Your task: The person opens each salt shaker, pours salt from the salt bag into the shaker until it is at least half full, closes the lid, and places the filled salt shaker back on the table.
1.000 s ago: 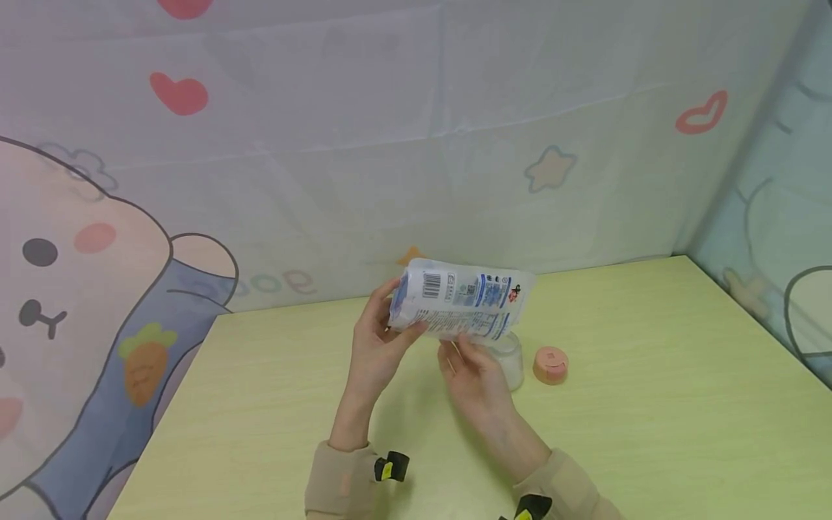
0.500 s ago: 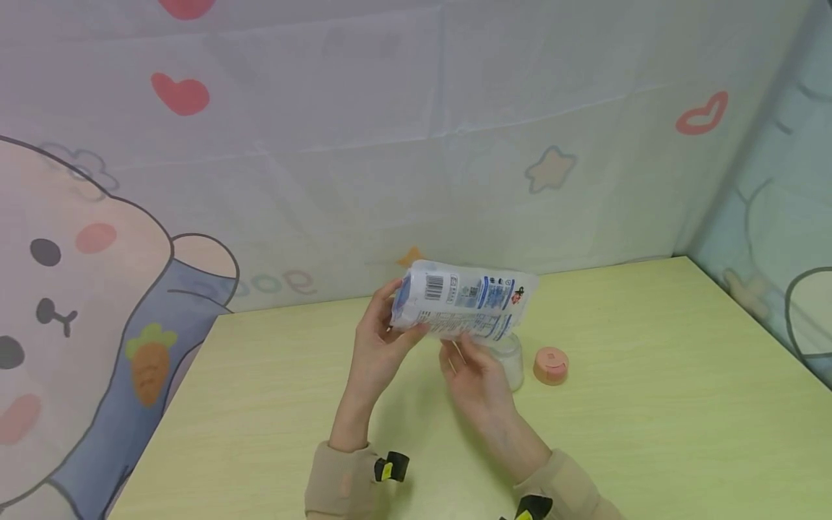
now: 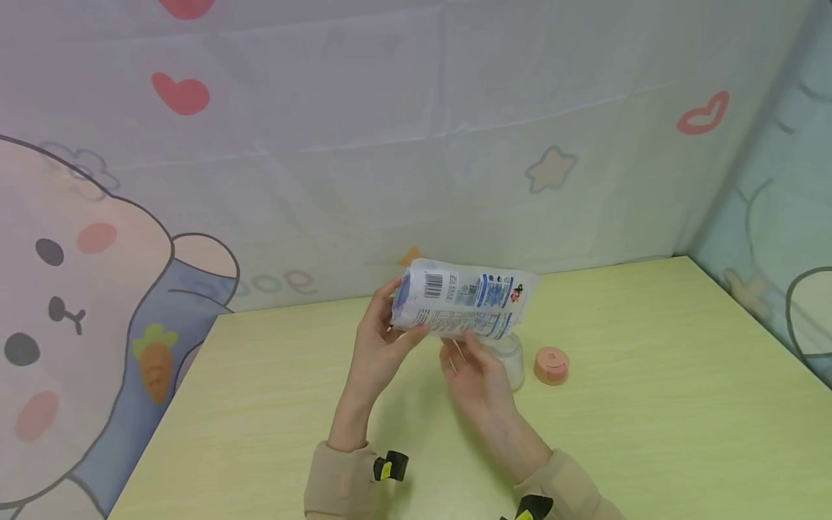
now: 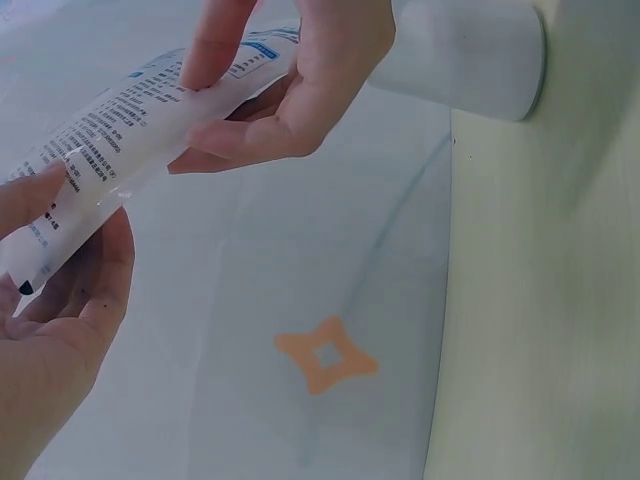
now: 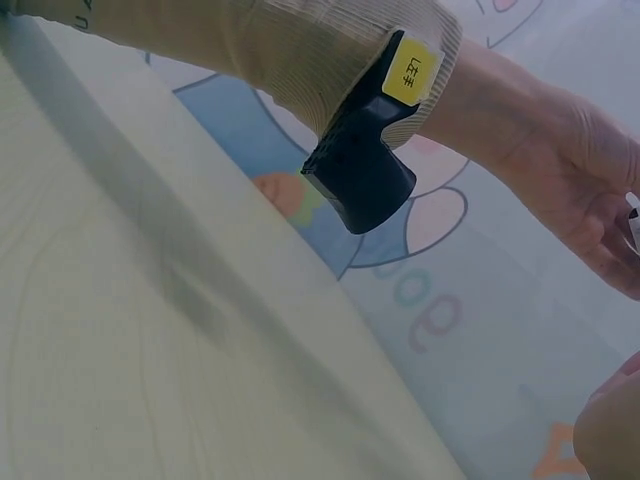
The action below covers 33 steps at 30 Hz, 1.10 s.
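A white, blue-printed plastic pouch (image 3: 464,300) with a barcode is held up on its side, its right end close over a clear jar (image 3: 512,365). My left hand (image 3: 377,354) grips the pouch's left end, thumb on the printed face and fingers behind it. Under the middle of its lower edge, my right hand (image 3: 477,379) pinches the pouch. The left wrist view shows both hands on the pouch (image 4: 120,130), with the pale jar (image 4: 480,60) beyond. The pouch hides part of the jar and its mouth.
A round pink lid (image 3: 551,366) lies on the light yellow-green table (image 3: 650,404), right of the jar. Behind the table hangs a printed cloth backdrop (image 3: 364,180). Black wrist mounts (image 3: 392,466) sit over the beige sleeves.
The pouch has shifted very slightly right, both hands keeping their hold. At the left, the bear print on the cloth has drifted right. Jar and lid stay in place.
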Each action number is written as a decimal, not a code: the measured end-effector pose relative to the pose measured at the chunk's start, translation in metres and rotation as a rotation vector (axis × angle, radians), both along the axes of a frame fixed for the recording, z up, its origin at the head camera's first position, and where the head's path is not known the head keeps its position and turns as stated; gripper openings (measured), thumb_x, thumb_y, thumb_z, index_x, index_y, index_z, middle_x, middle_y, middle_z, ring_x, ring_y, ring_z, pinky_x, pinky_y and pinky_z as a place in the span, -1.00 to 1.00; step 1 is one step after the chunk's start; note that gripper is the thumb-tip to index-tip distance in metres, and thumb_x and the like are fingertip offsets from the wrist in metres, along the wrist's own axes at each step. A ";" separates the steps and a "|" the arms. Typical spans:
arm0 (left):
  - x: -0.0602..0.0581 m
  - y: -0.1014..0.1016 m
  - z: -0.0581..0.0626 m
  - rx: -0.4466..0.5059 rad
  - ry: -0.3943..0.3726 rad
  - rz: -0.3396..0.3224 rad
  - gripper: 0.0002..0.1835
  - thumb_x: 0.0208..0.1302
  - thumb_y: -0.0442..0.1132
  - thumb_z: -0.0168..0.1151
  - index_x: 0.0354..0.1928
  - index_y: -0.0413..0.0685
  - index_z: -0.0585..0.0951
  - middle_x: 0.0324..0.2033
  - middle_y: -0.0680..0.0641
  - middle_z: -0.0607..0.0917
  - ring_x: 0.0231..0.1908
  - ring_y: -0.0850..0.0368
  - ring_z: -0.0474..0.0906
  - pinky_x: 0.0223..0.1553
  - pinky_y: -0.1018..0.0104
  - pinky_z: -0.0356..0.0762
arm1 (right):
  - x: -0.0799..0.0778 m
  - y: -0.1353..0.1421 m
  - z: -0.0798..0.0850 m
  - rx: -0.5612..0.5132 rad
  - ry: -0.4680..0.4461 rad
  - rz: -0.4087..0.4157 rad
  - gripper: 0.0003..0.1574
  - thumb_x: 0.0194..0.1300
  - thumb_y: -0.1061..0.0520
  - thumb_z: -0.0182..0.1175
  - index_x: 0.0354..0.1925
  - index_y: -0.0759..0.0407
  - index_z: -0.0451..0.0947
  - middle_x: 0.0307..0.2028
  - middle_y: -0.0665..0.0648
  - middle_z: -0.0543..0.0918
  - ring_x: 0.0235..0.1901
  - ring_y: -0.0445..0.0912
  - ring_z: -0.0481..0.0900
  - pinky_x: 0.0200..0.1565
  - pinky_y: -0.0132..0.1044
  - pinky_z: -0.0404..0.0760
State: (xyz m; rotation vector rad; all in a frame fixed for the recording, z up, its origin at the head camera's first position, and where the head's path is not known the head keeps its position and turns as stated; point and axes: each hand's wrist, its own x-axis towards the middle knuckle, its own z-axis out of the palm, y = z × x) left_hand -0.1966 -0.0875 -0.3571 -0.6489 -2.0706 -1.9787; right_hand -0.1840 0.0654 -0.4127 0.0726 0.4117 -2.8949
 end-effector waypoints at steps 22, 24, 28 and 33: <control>0.000 0.001 -0.001 0.016 0.006 0.037 -0.23 0.10 -0.56 0.28 0.35 0.04 0.31 0.05 -0.30 0.55 0.01 0.09 0.55 0.00 0.35 0.59 | 0.001 0.001 0.001 -0.006 -0.010 0.013 -0.82 0.44 0.15 0.01 -0.03 -0.09 0.36 -0.15 -0.09 0.60 -0.06 -0.19 0.53 0.07 -0.40 0.49; 0.000 0.001 -0.001 0.016 0.000 0.029 -0.22 0.10 -0.56 0.28 0.36 0.05 0.30 0.06 -0.29 0.55 0.02 0.10 0.55 0.02 0.35 0.58 | 0.001 0.001 0.001 -0.007 -0.019 0.010 -0.81 0.43 0.15 0.02 -0.03 -0.09 0.36 -0.16 -0.08 0.61 -0.07 -0.18 0.54 0.06 -0.40 0.50; 0.000 0.001 -0.001 0.016 -0.007 0.017 -0.21 0.10 -0.56 0.28 0.37 0.06 0.29 0.08 -0.28 0.53 0.03 0.10 0.53 0.06 0.35 0.56 | 0.000 0.001 0.002 -0.003 -0.016 0.009 -0.80 0.44 0.16 0.00 -0.02 -0.08 0.34 -0.16 -0.07 0.61 -0.07 -0.18 0.55 0.05 -0.40 0.50; 0.001 0.001 0.000 0.019 -0.006 0.007 -0.21 0.10 -0.56 0.28 0.37 0.06 0.29 0.09 -0.27 0.52 0.05 0.08 0.52 0.09 0.35 0.55 | 0.000 0.001 0.002 -0.001 -0.013 0.004 -0.80 0.44 0.18 -0.01 -0.03 -0.07 0.33 -0.15 -0.08 0.60 -0.05 -0.18 0.53 0.07 -0.39 0.49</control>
